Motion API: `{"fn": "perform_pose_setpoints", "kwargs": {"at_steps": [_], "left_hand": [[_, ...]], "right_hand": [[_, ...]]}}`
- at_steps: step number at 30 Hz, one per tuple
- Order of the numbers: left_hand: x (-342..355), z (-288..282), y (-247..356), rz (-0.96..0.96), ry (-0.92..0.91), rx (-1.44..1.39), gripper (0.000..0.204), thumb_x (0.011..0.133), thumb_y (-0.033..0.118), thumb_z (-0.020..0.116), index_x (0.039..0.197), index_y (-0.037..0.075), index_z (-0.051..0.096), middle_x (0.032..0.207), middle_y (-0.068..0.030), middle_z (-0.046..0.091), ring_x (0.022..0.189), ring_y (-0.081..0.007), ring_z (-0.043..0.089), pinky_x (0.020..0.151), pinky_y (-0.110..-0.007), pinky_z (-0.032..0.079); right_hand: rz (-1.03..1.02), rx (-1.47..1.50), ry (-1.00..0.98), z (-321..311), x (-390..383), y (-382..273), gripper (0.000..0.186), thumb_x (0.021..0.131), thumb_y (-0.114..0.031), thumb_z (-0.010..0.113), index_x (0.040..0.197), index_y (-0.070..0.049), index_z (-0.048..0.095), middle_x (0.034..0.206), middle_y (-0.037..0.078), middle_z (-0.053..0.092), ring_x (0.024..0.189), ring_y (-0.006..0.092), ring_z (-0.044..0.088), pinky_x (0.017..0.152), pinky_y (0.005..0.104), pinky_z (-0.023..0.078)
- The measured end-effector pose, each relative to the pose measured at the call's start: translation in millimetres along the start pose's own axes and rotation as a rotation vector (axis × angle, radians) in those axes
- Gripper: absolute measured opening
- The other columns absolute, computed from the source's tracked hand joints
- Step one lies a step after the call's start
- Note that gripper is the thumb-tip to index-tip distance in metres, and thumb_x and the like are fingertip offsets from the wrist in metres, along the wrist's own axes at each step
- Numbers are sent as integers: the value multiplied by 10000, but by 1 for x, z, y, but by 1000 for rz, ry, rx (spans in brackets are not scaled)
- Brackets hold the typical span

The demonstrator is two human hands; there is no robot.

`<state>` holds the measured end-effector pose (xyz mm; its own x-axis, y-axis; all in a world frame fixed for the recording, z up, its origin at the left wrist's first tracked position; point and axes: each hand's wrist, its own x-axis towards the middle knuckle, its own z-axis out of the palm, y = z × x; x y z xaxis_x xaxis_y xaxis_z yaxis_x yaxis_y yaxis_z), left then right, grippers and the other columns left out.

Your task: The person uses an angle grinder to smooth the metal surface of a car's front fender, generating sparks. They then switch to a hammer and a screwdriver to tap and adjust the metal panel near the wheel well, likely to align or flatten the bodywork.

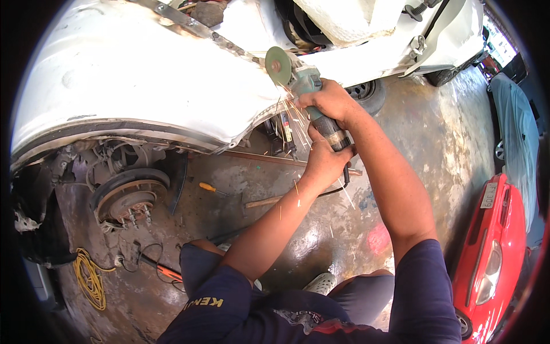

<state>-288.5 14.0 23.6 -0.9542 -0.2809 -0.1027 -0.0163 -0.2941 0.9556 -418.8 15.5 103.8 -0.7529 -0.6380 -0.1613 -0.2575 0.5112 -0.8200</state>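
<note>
Head cam: right hand (333, 103) has its grip wrapped round the front of an angle grinder (326, 127), left hand (326, 161) closed on the rear of it. Grinder's up at the white car body (132, 69), sparks (296, 117) spraying off by the green disc (278, 66). Yellow-handled screwdriver (208, 187) lying on the floor (424, 132).

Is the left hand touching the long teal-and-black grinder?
Touching: the head view shows the left hand closed around the grinder near its lower end.
</note>
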Motion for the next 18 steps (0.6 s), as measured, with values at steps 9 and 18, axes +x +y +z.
{"fn": "perform_pose_setpoints", "kwargs": {"at_steps": [9, 18], "left_hand": [[-10, 8, 12, 49, 55, -128, 571, 928, 61, 790, 1397, -67, 490, 1189, -126, 684, 1023, -195, 697, 811, -319, 595], [1, 6, -1, 142, 87, -49, 629, 913, 82, 811, 1414, -59, 456, 1240, -150, 671, 1091, -216, 686, 858, -356, 594]], "right_hand": [[7, 10, -57, -1, 6, 3, 631, 709, -207, 860, 1216, 124, 685, 1029, 211, 757, 880, 282, 737, 814, 402, 596], [12, 54, -71, 1, 14, 4, 651, 687, -207, 874, 1203, 134, 672, 1014, 208, 754, 853, 275, 733, 776, 403, 596]]}}
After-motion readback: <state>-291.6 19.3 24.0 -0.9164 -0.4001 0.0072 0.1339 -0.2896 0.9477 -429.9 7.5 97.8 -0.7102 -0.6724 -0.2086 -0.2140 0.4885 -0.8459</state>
